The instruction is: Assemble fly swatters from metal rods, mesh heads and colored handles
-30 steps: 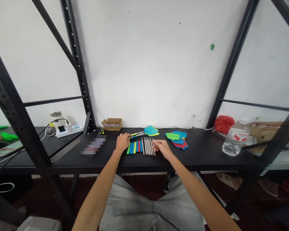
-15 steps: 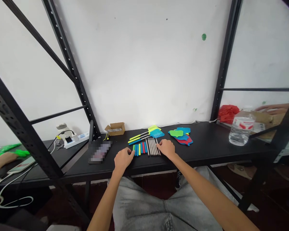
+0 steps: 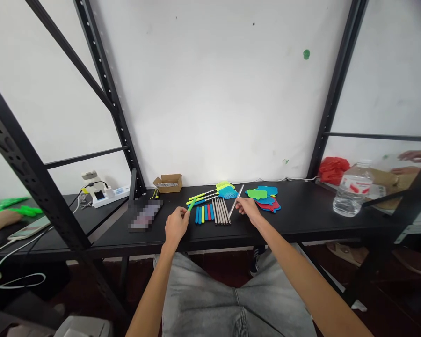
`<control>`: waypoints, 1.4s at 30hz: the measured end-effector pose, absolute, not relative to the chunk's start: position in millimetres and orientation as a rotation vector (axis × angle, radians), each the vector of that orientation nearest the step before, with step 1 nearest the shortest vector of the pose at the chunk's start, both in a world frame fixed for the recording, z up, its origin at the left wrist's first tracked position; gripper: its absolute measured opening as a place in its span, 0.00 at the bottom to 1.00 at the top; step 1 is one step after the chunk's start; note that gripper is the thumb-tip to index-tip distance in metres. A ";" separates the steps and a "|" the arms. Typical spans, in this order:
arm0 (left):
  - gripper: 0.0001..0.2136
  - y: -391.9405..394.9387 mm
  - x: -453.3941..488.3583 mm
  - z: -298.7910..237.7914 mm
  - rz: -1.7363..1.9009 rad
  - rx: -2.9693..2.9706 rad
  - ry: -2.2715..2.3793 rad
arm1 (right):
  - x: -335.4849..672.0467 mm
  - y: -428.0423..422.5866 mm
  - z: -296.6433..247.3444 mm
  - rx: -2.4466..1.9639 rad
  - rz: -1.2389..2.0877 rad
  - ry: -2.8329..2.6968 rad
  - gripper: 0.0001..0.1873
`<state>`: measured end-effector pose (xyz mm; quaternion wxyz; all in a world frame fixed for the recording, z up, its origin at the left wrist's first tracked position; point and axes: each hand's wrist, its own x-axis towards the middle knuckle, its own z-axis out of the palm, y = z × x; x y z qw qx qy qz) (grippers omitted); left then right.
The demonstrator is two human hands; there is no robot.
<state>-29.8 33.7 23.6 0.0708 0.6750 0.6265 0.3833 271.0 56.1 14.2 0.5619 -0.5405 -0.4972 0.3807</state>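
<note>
My left hand (image 3: 176, 224) is closed on a green handle grip (image 3: 192, 204), tilted up off the table. Between the fingers of my right hand (image 3: 248, 208) is a silver metal rod (image 3: 236, 200), its upper end leaning right. A row of coloured handle grips (image 3: 203, 214), blue, yellow and red, lies between my hands. Directly right of that row lie several metal rods (image 3: 220, 211) side by side. Behind them rest long-handled fly swatters (image 3: 228, 192) in yellow and blue. Loose swatter heads (image 3: 266, 199) in green, blue and red are piled beyond my right hand.
A small open cardboard box (image 3: 168, 183) stands near the wall, with a blurred flat object (image 3: 146, 216) in front. Black metal posts (image 3: 319, 154) flank the table. A water bottle (image 3: 353, 189) and red bag (image 3: 333, 170) stand right. Other people's hands (image 3: 412, 161) show at both sides.
My left hand has lifted the green grip from the left end of its row. My right hand has picked up the rightmost rod and tilted it.
</note>
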 end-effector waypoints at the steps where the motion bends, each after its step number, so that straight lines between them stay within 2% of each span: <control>1: 0.09 33.8 -27.5 23.3 1.206 2.053 1.784 | 273.0 55.5 15.0 -1.201 0.959 -1.105 0.13; 6: 0.12 27.9 -5.1 20.2 1.226 2.253 1.410 | 277.9 50.6 16.2 -1.026 1.058 -0.987 0.11; 19: 0.12 21.4 4.6 16.5 1.152 2.427 1.397 | 276.9 45.2 13.4 -0.973 1.036 -1.173 0.17; 29: 0.12 19.9 3.9 17.1 1.093 2.458 1.356 | 276.1 46.3 11.7 -0.966 0.996 -1.258 0.17; 37: 0.13 16.0 5.9 15.6 1.150 2.380 1.186 | 246.8 38.2 18.4 -0.832 1.060 -1.496 0.18; 42: 0.13 19.2 0.7 15.2 1.335 2.173 1.221 | 241.8 48.6 25.3 -0.902 1.050 -1.592 0.22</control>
